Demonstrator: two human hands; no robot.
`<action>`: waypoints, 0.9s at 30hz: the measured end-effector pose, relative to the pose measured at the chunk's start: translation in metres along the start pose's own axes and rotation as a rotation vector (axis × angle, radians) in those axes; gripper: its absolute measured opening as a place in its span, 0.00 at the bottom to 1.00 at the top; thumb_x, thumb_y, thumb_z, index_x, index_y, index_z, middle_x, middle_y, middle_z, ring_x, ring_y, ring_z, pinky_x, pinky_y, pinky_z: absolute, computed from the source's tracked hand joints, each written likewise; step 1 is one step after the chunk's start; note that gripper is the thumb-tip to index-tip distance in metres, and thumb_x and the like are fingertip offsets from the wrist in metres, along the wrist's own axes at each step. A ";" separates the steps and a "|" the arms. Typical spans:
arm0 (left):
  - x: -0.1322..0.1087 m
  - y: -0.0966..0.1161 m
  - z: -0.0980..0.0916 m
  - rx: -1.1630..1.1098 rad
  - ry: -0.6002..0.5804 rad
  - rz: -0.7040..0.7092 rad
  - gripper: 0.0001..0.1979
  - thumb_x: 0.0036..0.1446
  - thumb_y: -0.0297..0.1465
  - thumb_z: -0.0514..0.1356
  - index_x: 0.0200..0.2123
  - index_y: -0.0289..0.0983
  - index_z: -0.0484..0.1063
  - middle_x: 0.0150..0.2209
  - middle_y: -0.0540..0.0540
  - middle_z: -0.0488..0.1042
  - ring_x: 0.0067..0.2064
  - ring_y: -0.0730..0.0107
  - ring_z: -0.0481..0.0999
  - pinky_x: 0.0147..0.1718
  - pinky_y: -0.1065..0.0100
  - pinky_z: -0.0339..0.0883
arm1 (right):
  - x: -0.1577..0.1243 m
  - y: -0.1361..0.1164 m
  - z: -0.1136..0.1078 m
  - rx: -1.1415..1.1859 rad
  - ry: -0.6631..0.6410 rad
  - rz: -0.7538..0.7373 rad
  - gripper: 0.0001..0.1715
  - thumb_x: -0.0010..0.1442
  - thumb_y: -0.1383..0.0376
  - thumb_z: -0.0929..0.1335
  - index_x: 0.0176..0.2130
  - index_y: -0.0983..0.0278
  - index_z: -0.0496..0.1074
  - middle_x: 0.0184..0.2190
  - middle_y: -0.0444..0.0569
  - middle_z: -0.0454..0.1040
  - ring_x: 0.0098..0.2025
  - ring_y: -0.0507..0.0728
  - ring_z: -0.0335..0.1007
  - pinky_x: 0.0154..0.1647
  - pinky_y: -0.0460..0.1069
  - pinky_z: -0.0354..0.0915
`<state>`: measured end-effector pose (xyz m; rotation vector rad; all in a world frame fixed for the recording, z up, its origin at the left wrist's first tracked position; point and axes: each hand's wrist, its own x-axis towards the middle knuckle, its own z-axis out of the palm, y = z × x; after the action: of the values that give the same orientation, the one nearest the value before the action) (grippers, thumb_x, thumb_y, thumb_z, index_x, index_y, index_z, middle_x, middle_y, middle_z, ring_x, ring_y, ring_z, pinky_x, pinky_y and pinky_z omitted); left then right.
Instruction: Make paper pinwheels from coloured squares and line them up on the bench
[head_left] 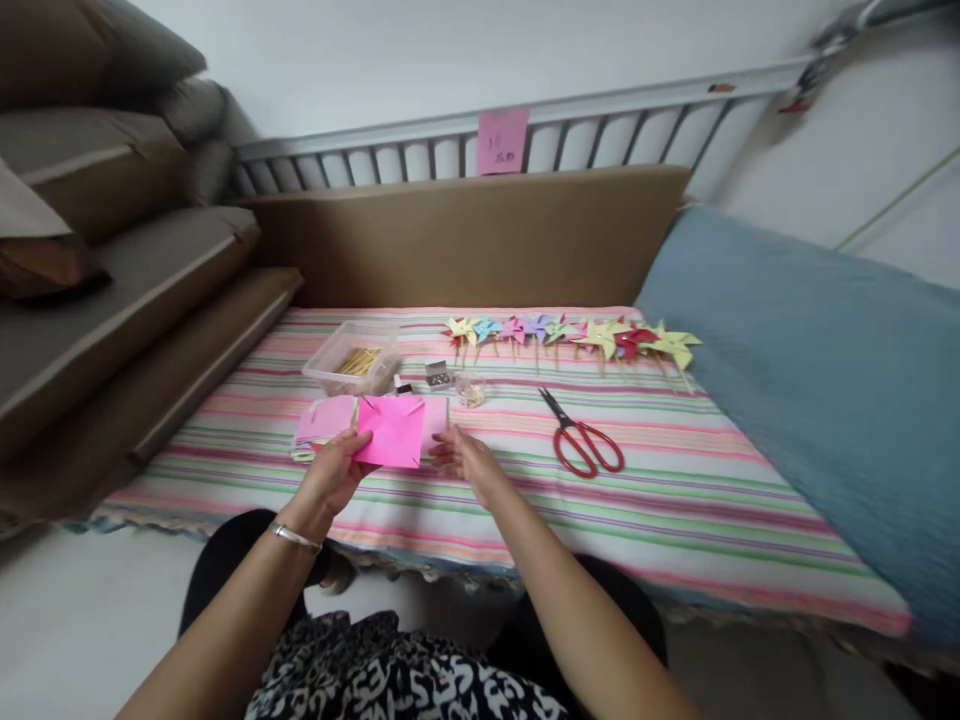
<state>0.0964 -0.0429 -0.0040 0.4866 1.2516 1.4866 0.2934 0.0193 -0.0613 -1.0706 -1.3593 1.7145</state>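
Left hand (334, 475) pinched the lower left edge of a bright pink paper square (391, 430), held just above the striped cloth (675, 500). Its fingertips were hidden behind the sheet. Right hand (465, 460) lay loose and unclenched at the square's right edge; whether it touched the paper could not be made out. A paler pink stack (326, 418) was partly covered by the square. Small items (439, 375) behind it were too small to identify. Red scissors (585, 440) lay to the right, with a row of pinwheels (570, 335) beyond. The pink note (501, 140) on the railing bore writing too faint to read.
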 end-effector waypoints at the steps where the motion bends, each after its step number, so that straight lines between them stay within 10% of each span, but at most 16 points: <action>1: -0.001 -0.008 0.007 0.004 -0.023 -0.024 0.03 0.50 0.21 0.61 0.31 0.31 0.74 0.26 0.45 0.76 0.25 0.72 0.74 0.26 0.70 0.72 | -0.001 -0.001 0.001 0.132 -0.033 0.030 0.32 0.57 0.43 0.60 0.41 0.66 0.73 0.33 0.53 0.77 0.31 0.55 0.74 0.30 0.49 0.69; 7: -0.003 -0.027 0.028 0.021 -0.163 -0.107 0.07 0.52 0.23 0.61 0.36 0.31 0.75 0.32 0.43 0.78 0.30 0.70 0.76 0.29 0.70 0.73 | 0.001 0.003 -0.002 0.430 0.046 0.013 0.21 0.38 0.54 0.77 0.28 0.66 0.74 0.25 0.46 0.75 0.26 0.52 0.68 0.29 0.47 0.65; 16: -0.015 -0.053 0.038 -0.356 -0.187 -0.103 0.10 0.52 0.38 0.63 0.31 0.37 0.73 0.31 0.47 0.78 0.36 0.66 0.78 0.40 0.61 0.72 | 0.003 0.001 -0.002 0.443 0.186 -0.018 0.22 0.40 0.51 0.74 0.28 0.64 0.69 0.23 0.43 0.73 0.25 0.53 0.69 0.28 0.49 0.68; 23: -0.005 -0.079 0.059 -0.232 0.034 0.061 0.10 0.44 0.32 0.69 0.31 0.36 0.74 0.32 0.49 0.79 0.32 0.72 0.77 0.34 0.70 0.68 | -0.003 0.005 0.014 0.159 0.170 -0.026 0.23 0.49 0.47 0.67 0.31 0.64 0.70 0.25 0.47 0.75 0.26 0.55 0.72 0.29 0.50 0.69; 27: 0.007 -0.066 0.051 -0.307 0.120 0.119 0.08 0.46 0.26 0.67 0.32 0.35 0.74 0.31 0.50 0.79 0.33 0.74 0.77 0.35 0.72 0.70 | -0.002 -0.009 -0.015 -0.182 0.228 -0.050 0.14 0.51 0.56 0.69 0.31 0.64 0.75 0.31 0.50 0.78 0.36 0.59 0.75 0.41 0.53 0.69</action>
<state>0.1665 -0.0235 -0.0455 0.2739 1.0732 1.7946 0.3083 0.0258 -0.0540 -1.2793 -1.4012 1.4058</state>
